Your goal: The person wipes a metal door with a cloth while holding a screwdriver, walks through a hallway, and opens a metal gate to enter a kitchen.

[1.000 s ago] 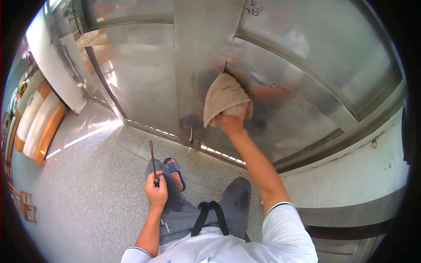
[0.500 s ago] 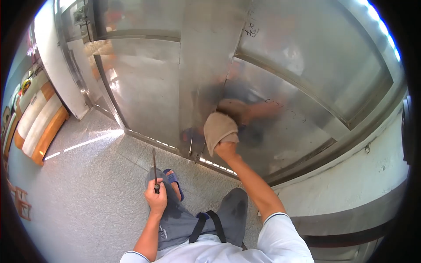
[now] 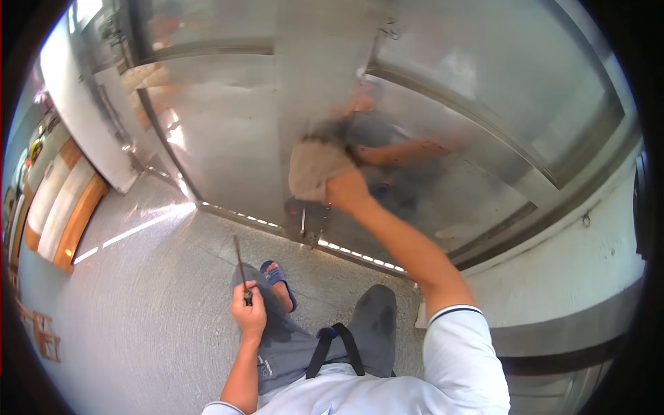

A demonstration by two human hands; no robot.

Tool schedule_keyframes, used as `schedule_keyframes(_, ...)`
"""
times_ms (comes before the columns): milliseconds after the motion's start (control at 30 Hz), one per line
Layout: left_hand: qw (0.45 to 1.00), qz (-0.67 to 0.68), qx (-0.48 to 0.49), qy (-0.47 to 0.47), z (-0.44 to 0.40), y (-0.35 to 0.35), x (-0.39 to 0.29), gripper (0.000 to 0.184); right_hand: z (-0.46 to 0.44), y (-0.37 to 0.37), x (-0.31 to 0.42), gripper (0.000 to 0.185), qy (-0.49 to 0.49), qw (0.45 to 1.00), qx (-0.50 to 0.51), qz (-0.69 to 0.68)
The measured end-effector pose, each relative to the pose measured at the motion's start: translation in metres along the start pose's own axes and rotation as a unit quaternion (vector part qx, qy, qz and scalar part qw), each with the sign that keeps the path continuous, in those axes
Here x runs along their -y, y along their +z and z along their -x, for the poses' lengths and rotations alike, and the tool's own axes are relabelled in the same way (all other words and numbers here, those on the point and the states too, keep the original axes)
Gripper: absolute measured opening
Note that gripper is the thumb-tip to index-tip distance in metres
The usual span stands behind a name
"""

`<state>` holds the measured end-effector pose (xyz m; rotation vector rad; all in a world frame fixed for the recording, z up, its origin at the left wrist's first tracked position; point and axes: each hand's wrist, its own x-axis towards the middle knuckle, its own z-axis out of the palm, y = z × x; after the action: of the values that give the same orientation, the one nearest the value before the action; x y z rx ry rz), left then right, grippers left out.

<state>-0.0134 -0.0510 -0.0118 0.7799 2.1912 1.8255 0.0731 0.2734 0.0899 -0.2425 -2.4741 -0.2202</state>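
One screwdriver [image 3: 239,263] is in the left hand [image 3: 250,315], a cloth [image 3: 311,169] in the right [image 3: 348,191].

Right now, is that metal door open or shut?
The metal door looks shut: its halves meet near the middle, and a thin line of light shows beneath.

there are two hands [image 3: 346,191] [image 3: 249,315], one cloth [image 3: 315,168], one screwdriver [image 3: 242,272] and one sandal [image 3: 275,274]

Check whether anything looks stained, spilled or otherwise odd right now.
Dark patches on both legs of the grey trousers stand out from the lighter fabric, perhaps damp or stains. A dark scrawl also interrupts the plain metal door. No spill shows.
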Motion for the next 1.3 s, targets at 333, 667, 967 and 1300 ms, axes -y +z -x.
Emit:
schedule_keyframes(333,0.999,0.046,0.025,-0.009,-0.004,0.002,-0.019,0.009,0.074,-0.053,-0.036,0.054,0.164,0.984,-0.02,0.065)
schedule_keyframes(667,0.998,0.038,0.045,0.01,-0.012,0.004,-0.018,0.008,0.283,-0.117,-0.086,0.062,0.484,0.842,-0.169,0.166)
schedule_keyframes(967,0.998,-0.013,0.053,0.019,-0.008,0.009,-0.02,0.009,0.156,-0.032,-0.031,0.041,0.424,0.858,-0.128,0.261)
schedule_keyframes(1300,0.997,-0.047,0.054,0.04,-0.01,0.005,-0.02,0.009,0.197,-0.07,-0.041,0.062,0.314,0.925,-0.167,0.131)
